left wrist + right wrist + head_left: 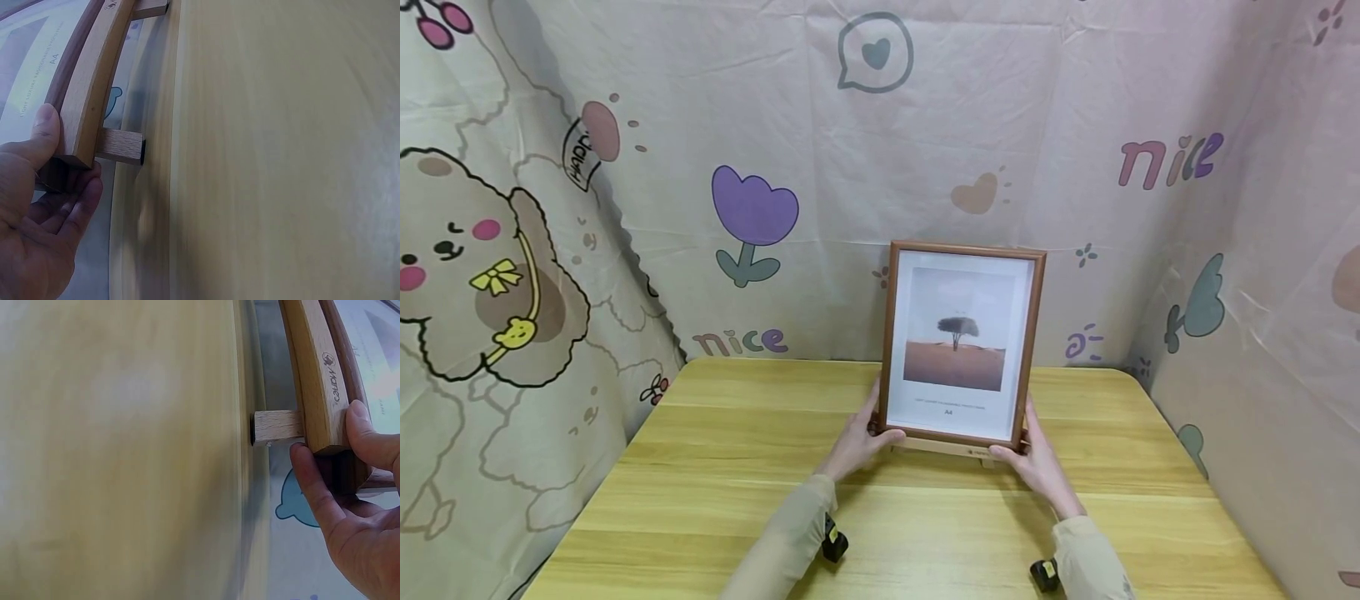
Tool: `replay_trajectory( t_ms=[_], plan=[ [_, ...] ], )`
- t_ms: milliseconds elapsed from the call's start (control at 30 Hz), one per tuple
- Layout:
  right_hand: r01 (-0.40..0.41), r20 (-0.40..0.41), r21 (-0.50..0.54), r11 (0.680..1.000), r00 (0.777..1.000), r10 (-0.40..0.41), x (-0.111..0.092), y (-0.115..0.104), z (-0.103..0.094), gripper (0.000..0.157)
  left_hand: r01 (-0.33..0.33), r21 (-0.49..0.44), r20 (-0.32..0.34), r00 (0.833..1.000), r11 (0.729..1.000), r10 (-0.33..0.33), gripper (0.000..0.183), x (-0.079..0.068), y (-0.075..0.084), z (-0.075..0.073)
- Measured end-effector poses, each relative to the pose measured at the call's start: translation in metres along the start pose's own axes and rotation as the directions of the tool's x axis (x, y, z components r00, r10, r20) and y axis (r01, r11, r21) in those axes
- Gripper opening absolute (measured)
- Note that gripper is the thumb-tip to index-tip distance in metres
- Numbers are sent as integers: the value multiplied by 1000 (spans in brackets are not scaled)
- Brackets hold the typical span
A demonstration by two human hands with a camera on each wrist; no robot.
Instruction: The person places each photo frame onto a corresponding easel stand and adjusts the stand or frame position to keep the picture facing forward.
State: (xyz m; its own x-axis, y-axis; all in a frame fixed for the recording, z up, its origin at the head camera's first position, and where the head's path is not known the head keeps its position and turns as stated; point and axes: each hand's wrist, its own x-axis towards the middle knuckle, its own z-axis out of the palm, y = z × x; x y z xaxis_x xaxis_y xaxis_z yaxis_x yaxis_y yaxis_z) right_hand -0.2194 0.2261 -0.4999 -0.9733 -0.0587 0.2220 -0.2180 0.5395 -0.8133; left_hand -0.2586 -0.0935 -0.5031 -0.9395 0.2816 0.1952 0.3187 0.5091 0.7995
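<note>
A brown picture frame (1036, 333) with a print of a lone tree stands upright, leaning slightly back, on the ledge of a small wooden easel (936, 447). At the frame's lower left corner my left hand (857, 440) grips it, the thumb (47, 128) on the front and the fingers behind. My right hand (1036, 457) holds the lower right corner the same way, its thumb (361, 425) beside the printed end of the ledge (325, 381). Short easel feet (122, 145) jut forward under the ledge. The easel's back is hidden behind the frame.
The light wooden table (737, 433) reaches back to a hanging cloth (865, 167) printed with cartoons, close behind the frame. More cloth hangs at the left and right sides. Small black devices (833, 540) are strapped at both wrists.
</note>
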Motion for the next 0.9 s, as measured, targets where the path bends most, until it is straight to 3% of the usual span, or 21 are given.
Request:
replay_trajectory(
  t_ms=[400,900],
  plan=[
    [-14,6,-6,1000,1000,14,5,-3,6,114,-17,3,-28,999,1000,17,108,-2,-5,-4],
    [0,12,10,1000,1000,0,9,-4,12,112,44,12,-42,998,999,-44,107,-6,-9,-8]
  ],
)
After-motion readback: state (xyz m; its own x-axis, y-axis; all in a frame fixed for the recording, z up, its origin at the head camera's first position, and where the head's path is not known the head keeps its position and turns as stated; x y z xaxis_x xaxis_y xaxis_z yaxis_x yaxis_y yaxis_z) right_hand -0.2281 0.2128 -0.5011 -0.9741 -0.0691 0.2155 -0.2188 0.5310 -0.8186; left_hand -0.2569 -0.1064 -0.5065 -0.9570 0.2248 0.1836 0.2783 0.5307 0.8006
